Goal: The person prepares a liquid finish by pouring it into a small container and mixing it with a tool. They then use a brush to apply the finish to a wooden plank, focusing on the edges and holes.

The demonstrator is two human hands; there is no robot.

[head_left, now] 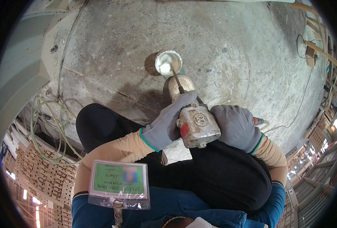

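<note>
Between my hands sits a worn, dirty electric power tool (200,127) with a pale body and a red patch on its side. My left hand (164,121), in a grey glove with a green cuff, is closed around the tool's near-left side. My right hand (236,127), gloved the same way, grips it from the right; its fingertips are mostly hidden. From the tool a thin dark shaft (177,79) slants away into a small white tub (168,53) on the floor. White material shows inside the tub; the shaft's tip is unclear there. A rounded pale shape (180,86) lies under the shaft.
A thin cable (303,100) runs over the concrete floor (233,49) toward a small brown box (311,57) at right. Coiled pale hoses (47,125) lie at left below a large grey-green structure (20,64). Stacked perforated blocks (39,167) stand at lower left. My bent knees flank the tool.
</note>
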